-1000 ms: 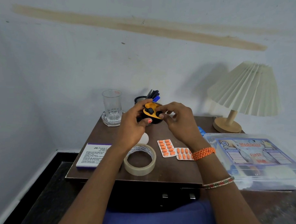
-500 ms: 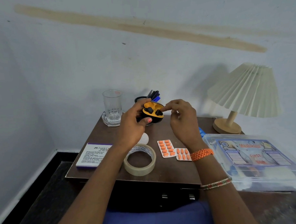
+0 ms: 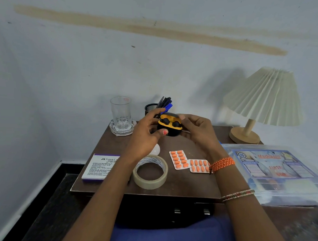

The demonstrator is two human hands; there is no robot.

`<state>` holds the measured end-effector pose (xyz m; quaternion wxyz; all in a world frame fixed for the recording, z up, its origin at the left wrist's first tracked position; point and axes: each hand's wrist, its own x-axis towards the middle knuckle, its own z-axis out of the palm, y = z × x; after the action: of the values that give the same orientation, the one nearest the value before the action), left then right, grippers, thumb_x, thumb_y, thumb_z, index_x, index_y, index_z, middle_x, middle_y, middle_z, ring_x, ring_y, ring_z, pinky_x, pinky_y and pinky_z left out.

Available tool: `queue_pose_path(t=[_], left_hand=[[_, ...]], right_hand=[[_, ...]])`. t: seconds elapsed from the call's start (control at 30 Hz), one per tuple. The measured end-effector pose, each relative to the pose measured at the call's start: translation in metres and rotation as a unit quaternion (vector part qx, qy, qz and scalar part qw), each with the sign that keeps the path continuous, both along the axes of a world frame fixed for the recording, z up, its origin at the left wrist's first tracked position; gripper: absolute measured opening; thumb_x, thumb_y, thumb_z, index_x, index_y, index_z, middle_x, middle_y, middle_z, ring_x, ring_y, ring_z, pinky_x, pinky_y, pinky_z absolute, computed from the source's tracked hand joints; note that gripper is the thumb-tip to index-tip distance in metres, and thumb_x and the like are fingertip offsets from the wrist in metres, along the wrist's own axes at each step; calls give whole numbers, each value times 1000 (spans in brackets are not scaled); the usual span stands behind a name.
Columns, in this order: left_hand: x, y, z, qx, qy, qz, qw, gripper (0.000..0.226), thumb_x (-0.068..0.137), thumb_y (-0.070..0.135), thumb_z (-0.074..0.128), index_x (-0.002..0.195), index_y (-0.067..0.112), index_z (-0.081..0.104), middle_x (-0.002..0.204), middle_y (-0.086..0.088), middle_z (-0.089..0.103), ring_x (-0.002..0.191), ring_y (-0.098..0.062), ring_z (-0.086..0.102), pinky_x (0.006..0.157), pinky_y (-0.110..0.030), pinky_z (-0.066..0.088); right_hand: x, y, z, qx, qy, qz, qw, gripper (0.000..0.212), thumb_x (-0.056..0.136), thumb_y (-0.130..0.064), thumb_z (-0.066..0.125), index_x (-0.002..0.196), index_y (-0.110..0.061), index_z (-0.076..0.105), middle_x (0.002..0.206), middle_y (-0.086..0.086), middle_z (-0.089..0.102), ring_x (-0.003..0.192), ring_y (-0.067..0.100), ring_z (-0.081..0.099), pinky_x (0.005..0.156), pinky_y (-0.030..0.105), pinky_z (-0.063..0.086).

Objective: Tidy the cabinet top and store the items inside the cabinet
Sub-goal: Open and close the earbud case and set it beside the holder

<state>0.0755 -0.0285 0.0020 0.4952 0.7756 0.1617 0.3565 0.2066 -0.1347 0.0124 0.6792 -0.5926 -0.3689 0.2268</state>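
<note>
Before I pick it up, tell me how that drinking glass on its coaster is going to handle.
The drinking glass looks thick-walled, so probably heavy for its size, smooth and fragile. It stands tall and narrow on the glass coaster, so a sideways push could tip it. The two are likely separate pieces, so lifting the glass may leave the coaster behind.

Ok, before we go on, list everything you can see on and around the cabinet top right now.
earbud case: 1, black outside, orange inside, open, held above the cabinet top
glass: 1, clear, back left, on a glass coaster
pen holder: 1, black mesh, holding pens, at the back
tape roll: 1, beige, front centre
pill strips: 2, orange tablets, right of the tape
stamp pad box: 1, white and purple, front left
white round object: 1, partly hidden behind the left wrist
lamp: 1, cream pleated shade, wooden base, back right
first aid box: 1, clear plastic, right
cabinet top: 1, dark brown
left hand: grips the case
right hand: fingers at the case's lid
</note>
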Motion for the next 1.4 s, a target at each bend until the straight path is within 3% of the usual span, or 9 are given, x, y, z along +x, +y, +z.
queue_pose_path(t=[0.13, 0.33, 0.47, 0.57, 0.67, 0.83, 1.07, 1.2, 1.4], left_hand=[[1, 0, 3, -28, -10, 25, 999, 54, 84, 1, 65, 131, 23, 49, 111, -4, 65, 100, -13, 65, 87, -26, 54], [0, 3, 0, -44, -5, 58, 997, 49, 81, 5, 69, 121, 28, 52, 91, 12, 65, 84, 2, 64, 75, -17, 55], [4, 3, -2, -123, -18, 75, 989, 44, 80, 7, 71, 120, 19, 55, 99, -7, 68, 90, -18, 68, 78, -35, 58], [7, 0, -6, -163, -20, 64, 984, 37, 81, 8, 69, 116, 15, 55, 97, -13, 66, 90, -23, 68, 73, -33, 59], [11, -2, -10, -152, 13, 59, 987, 42, 86, 13, 65, 125, 12, 51, 95, -9, 65, 91, -20, 67, 81, -37, 58], [10, 7, -14, -32, 72, 116, 990, 39, 90, 9, 55, 127, 22, 50, 98, 2, 63, 90, -10, 61, 88, -45, 54], [13, 9, -15, 0, 74, 129, 989, 48, 86, -9, 44, 124, 20, 53, 103, -4, 64, 89, -12, 61, 80, -30, 54], [11, 14, -16, 20, 89, 134, 987, 49, 86, -9, 44, 124, 20, 53, 101, 0, 62, 88, -12, 61, 69, -13, 45], [11, 27, -17, 29, 115, 136, 984, 52, 83, -13, 45, 122, 20, 55, 98, 3, 61, 76, -3, 57, 63, -12, 42]], right_hand=[[-3, 0, 0, 15, -59, -2, 998, 23, 89, -7, 62, 111, -7, 68, 99, 8, 72, 88, 11, 71, 78, 20, 57], [-5, 4, -1, -17, -140, -11, 990, 30, 86, 1, 61, 110, -14, 68, 106, 6, 69, 98, 19, 66, 83, 25, 55], [-10, 8, -9, -91, -333, -39, 938, 52, 75, -15, 71, 124, -23, 57, 118, -3, 61, 101, 8, 57, 86, 19, 46], [-8, 12, -12, -120, -429, -49, 894, 53, 74, -25, 76, 124, -17, 57, 114, 2, 64, 95, 6, 54, 83, 15, 43], [12, 6, -10, -135, -406, -66, 902, 50, 71, -23, 81, 116, -13, 63, 105, 5, 70, 85, 6, 60, 76, 8, 45], [51, 6, -20, -143, -361, -166, 906, 52, 76, -18, 78, 123, -7, 60, 114, 14, 65, 100, 24, 61, 91, 30, 50], [64, 52, -49, -244, -401, -176, 865, 49, 90, -22, 61, 134, -9, 45, 124, 17, 53, 114, 30, 47, 95, 35, 40], [72, 64, -57, -335, -474, -226, 782, 44, 94, -33, 53, 133, -15, 44, 125, 12, 55, 117, 30, 46, 94, 44, 40], [82, 69, -67, -414, -482, -178, 752, 40, 97, -34, 45, 135, -21, 42, 132, 8, 53, 127, 29, 39, 110, 55, 15]])
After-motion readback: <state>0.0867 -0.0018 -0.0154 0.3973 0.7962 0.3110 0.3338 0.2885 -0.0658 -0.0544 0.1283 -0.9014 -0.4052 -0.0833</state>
